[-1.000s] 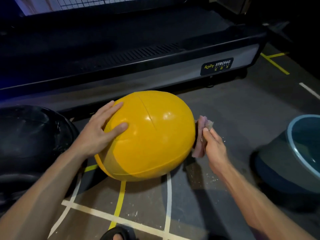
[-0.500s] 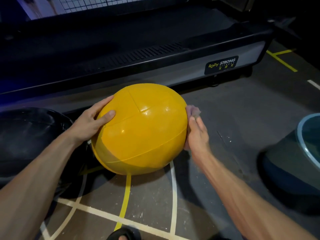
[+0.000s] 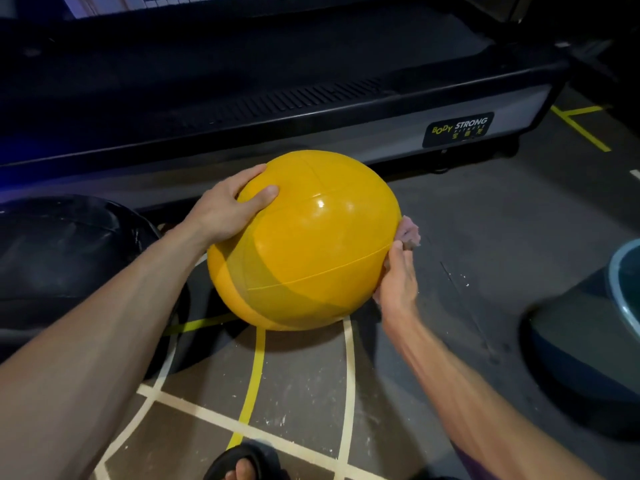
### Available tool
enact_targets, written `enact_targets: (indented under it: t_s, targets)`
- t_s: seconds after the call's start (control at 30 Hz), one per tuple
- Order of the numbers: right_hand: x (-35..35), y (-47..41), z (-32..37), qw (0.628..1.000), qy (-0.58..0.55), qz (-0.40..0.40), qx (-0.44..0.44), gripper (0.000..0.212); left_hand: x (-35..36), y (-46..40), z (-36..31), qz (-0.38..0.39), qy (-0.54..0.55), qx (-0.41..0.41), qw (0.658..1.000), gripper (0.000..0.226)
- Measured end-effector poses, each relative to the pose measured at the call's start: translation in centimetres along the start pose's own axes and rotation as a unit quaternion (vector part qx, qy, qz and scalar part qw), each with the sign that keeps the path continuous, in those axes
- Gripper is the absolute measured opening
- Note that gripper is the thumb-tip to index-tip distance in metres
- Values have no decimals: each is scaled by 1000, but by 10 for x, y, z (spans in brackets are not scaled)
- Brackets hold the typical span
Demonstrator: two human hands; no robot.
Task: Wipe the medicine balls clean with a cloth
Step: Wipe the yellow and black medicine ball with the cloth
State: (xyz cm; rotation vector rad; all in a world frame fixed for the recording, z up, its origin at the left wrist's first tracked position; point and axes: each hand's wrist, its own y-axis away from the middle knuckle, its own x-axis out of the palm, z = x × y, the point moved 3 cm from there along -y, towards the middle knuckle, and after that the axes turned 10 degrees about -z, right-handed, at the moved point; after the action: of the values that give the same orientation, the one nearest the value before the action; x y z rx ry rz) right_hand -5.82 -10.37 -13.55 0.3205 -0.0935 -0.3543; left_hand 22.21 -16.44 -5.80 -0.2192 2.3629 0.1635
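Head view puts the yellow medicine ball point(image 3: 304, 240) at frame centre, just above the lined floor point(image 3: 298, 386); its glossy skin looks smooth and likely slippery, and the ball is probably heavy, so a broad two-sided hold suits it. The left hand point(image 3: 225, 209) spreads on its upper left, thumb and fingers curved to the surface; the right hand point(image 3: 398, 282) presses the pink cloth point(image 3: 408, 233) against its right side, fingers hidden, so their state cannot be told. A black ball point(image 3: 69, 247) lies close at left, a blue basin point(image 3: 623, 289) at right edge, a treadmill point(image 3: 311, 109) behind; a sandalled foot point(image 3: 246, 465) sits below.
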Motion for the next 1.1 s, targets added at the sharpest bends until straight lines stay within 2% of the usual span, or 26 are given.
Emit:
enact_targets:
  t_s: [0.13,0.2,0.33,0.4,0.47,0.53,0.57,0.63,0.67,0.7,0.73,0.77,0.8,0.9,0.93,0.97,1.07,1.1]
  targets:
    - [2,16,-15,1000,-7,-6,-18,31,8,-7,-18,-22,-36,-9,999,77]
    - [7,29,-25,1000,11,-11,-23,44,11,-10,-26,-27,-46,-18,998,77]
    - [11,27,-31,998,56,-21,-27,51,13,-12,-36,-25,-58,-26,998,78]
    - [10,25,-24,995,76,-30,-63,57,14,-11,-38,-27,-59,-37,997,78]
    - [17,33,-13,981,123,-2,-153,63,16,-10,-41,-29,-57,-38,997,78]
    - [35,55,4,936,193,60,-289,58,17,-8,-46,-31,-51,-34,998,76]
    - [47,65,11,889,246,97,-373,57,17,-6,-48,-30,-49,-31,998,74]
    - [65,75,20,749,374,138,-529,57,16,-2,-48,-11,-44,-13,999,69]
    - [67,68,20,689,414,146,-576,58,16,0,-45,1,-36,-2,999,67]
    - [66,60,26,658,438,153,-593,59,14,2,-41,9,-27,6,1000,65]
    - [61,47,31,648,449,156,-595,59,13,4,-37,17,-15,9,1000,63]
    - [55,32,40,653,452,142,-591,58,10,7,-34,24,-6,8,1000,63]
    - [48,13,48,678,444,110,-575,57,10,9,-31,30,-7,10,999,64]
    - [30,-25,72,847,323,36,-420,48,14,16,-34,38,-37,33,998,67]
    - [27,-24,75,875,294,22,-385,45,17,20,-36,38,-41,44,998,67]
    - [25,-14,74,869,298,22,-394,43,20,25,-36,36,-42,54,997,68]
    - [12,24,46,780,348,107,-509,50,21,48,-27,18,-37,95,995,71]
    - [1,27,38,775,337,132,-518,52,23,58,-24,12,-36,109,993,70]
